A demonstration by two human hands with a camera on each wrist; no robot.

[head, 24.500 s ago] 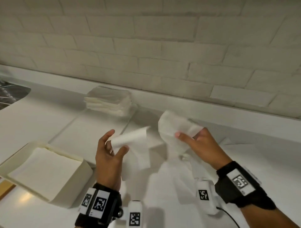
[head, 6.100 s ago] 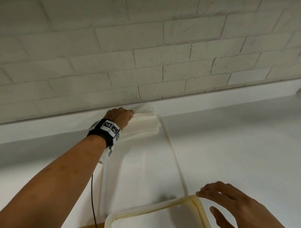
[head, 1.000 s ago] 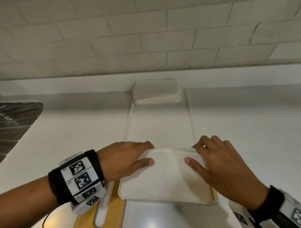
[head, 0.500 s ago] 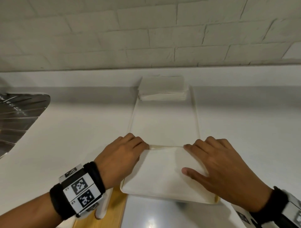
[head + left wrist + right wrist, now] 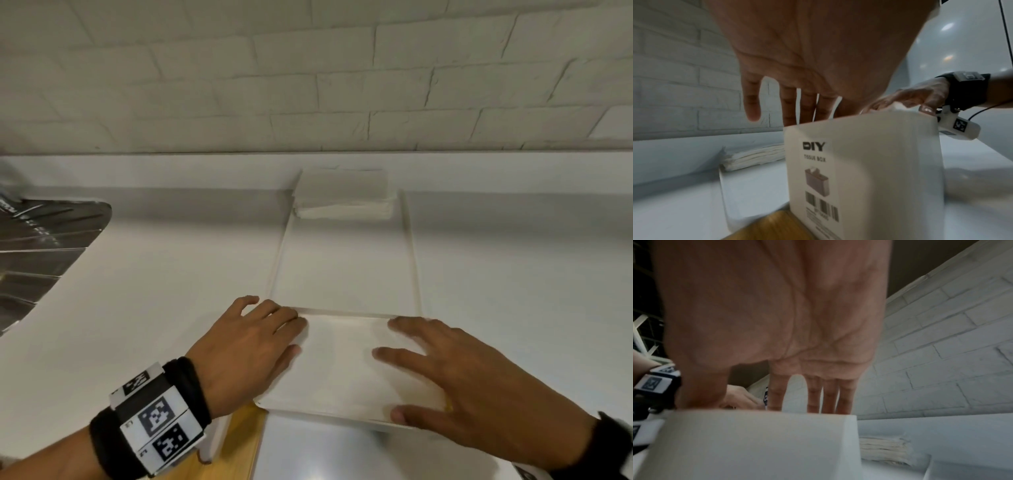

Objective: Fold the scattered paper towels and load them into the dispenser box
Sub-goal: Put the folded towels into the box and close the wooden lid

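Observation:
The white dispenser box [image 5: 325, 415] stands open-topped at the near edge of the counter, with folded paper towels [image 5: 342, 363] lying flat inside it. My left hand [image 5: 260, 339] rests over the box's left side, its straight fingers on the towels. My right hand [image 5: 445, 377] lies flat and spread on the right half of the towels. A second stack of folded towels [image 5: 342, 198] sits far back against the wall ledge. In the left wrist view the box [image 5: 859, 162] shows a "DIY tissue box" label, with my fingers [image 5: 789, 110] reaching over its top edge.
A long white tray [image 5: 412, 260] runs from the box back to the far stack. A metal sink [image 5: 41, 246] lies at the left. A wooden board [image 5: 236, 445] lies under the box's near left corner. White brick wall behind the counter.
The towels bulged above the rim a second ago with both hands at their far edge. Now they lie flat in the box, and my hands have spread apart and flattened on them.

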